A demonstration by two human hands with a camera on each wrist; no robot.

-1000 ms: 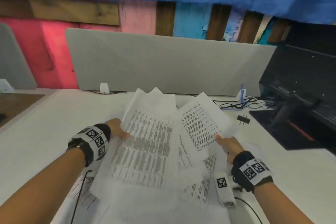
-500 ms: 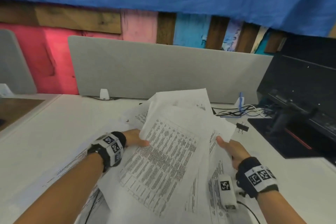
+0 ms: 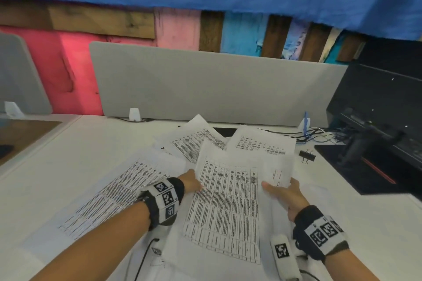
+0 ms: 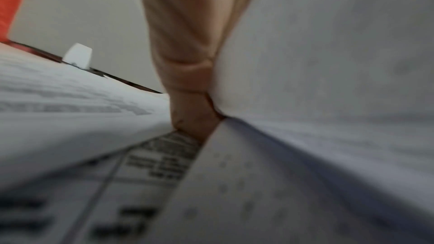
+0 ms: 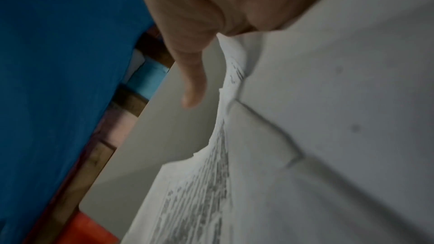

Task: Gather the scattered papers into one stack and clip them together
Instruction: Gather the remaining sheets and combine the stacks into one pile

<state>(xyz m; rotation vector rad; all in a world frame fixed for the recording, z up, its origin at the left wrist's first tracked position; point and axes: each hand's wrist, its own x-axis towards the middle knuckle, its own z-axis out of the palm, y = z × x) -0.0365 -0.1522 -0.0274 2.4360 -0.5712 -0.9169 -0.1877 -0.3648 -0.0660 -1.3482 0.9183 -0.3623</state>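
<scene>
Several printed sheets lie loose on the white desk [image 3: 68, 155]. I hold a bundle of papers [image 3: 226, 207] between both hands in front of me. My left hand [image 3: 191, 182] grips its left edge, fingers under the sheets; the left wrist view shows the hand [image 4: 187, 81] pinching the paper [image 4: 328, 62]. My right hand [image 3: 283, 191] grips the right edge, thumb on top; in the right wrist view the hand [image 5: 199, 44] clasps a sheaf [image 5: 328, 118]. One sheet [image 3: 114, 194] lies flat at left, two more [image 3: 196, 141] [image 3: 262, 143] behind. A black binder clip [image 3: 307, 155] sits to the right.
A grey divider panel [image 3: 217, 89] closes the back of the desk. A black printer [image 3: 376, 132] stands at right with tangled cables [image 3: 319, 134] beside it. A cable [image 3: 143, 258] runs under my left arm.
The bundle, lifted and tilted half a second ago, has come down flatter and nearer to me. A sheet now lies uncovered at left. Both hands keep their hold on the edges.
</scene>
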